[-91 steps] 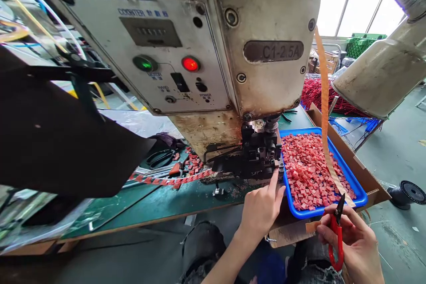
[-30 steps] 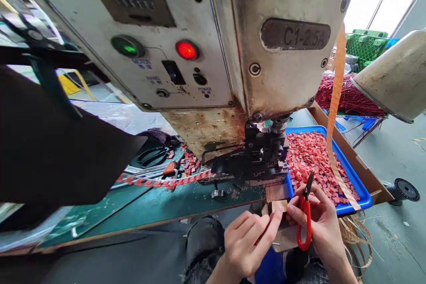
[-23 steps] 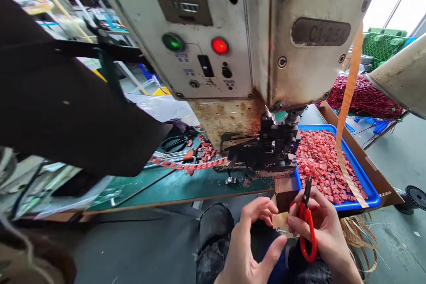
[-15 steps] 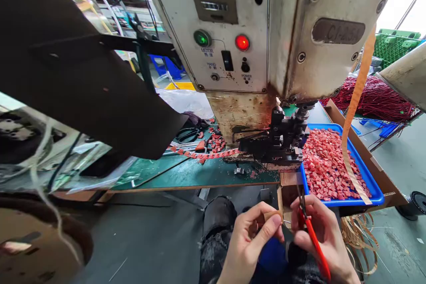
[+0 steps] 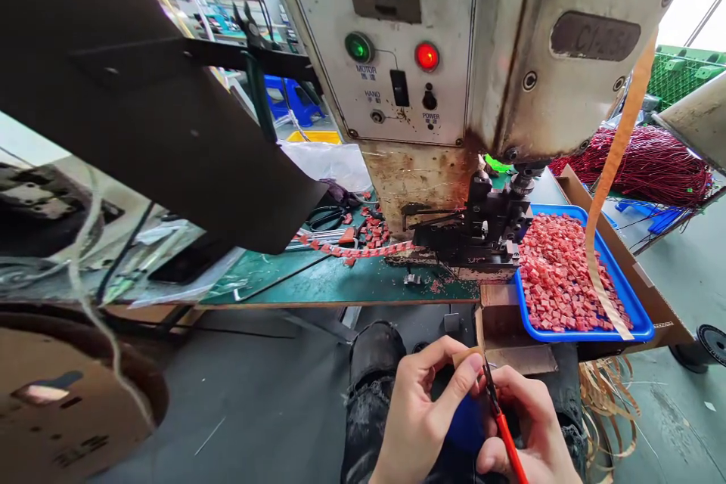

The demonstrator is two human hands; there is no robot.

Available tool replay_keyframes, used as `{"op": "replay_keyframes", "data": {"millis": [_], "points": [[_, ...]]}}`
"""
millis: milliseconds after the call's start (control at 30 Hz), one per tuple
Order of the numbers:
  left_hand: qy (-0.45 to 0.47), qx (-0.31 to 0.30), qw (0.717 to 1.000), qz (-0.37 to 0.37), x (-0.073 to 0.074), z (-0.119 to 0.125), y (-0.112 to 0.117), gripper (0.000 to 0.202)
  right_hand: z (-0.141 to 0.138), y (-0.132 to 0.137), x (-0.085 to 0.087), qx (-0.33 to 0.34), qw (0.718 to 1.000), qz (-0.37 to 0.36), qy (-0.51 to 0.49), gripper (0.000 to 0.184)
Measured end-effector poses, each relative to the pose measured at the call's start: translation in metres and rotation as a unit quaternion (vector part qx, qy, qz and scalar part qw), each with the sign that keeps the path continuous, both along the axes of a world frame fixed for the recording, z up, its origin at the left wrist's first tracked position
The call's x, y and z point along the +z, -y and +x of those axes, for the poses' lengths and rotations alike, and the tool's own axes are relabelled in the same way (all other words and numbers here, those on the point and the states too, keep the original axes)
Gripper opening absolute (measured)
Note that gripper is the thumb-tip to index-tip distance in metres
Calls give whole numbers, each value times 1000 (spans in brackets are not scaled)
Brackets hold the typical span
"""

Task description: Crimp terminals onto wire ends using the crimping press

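Note:
My left hand is closed, pinching a small tan strip piece between thumb and fingers above my lap. Close on its right, my right hand grips red-handled pliers. Their dark, narrow jaws point up beside the left fingertips and the strip piece. Whether the jaws touch the piece I cannot tell. Beyond both hands stands a crimping press with a lit red lamp, its black tooling just above the bench edge.
A blue tray of small pink-red pieces sits right of the press, in a cardboard box. A tan strip hangs over it. The green bench carries a linked red strip. A dark curved sheet fills the upper left.
The pliers have moved left and down, their jaws now beside my left fingertips and looking closer together. My left hand keeps its pinch. The view has shifted slightly.

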State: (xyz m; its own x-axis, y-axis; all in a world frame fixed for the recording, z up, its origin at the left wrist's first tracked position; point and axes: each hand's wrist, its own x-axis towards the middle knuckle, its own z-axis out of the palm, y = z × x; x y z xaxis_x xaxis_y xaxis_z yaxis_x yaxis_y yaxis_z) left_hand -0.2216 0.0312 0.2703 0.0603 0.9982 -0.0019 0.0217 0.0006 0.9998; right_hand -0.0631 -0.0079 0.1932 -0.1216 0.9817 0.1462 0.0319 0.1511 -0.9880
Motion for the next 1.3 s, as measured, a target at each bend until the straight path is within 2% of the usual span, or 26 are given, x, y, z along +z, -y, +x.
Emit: {"op": "replay_keyframes", "data": {"millis": [267, 467, 600, 800, 1000, 1300], "points": [[-6, -7, 1000, 7, 3, 4, 1, 36, -8, -9, 27, -35, 999, 37, 20, 62], [1, -10, 1000, -5, 3, 5, 0, 38, -7, -8, 29, -61, 996, 51, 34, 61], [8, -11, 1000, -19, 3, 6, 0, 40, -7, -12, 33, -38, 997, 62, 35, 60], [25, -10, 999, -21, 1, 9, 0, 39, -9, -14, 34, -47, 994, 94, 24, 52], [37, -13, 999, -26, -2, 7, -1, 41, -11, -15, 35, -23, 998, 49, -16, 53], [44, -16, 998, -30, -3, 8, -1, 41, -11, -15, 39, -13, 997, 30, -76, 35]]}}
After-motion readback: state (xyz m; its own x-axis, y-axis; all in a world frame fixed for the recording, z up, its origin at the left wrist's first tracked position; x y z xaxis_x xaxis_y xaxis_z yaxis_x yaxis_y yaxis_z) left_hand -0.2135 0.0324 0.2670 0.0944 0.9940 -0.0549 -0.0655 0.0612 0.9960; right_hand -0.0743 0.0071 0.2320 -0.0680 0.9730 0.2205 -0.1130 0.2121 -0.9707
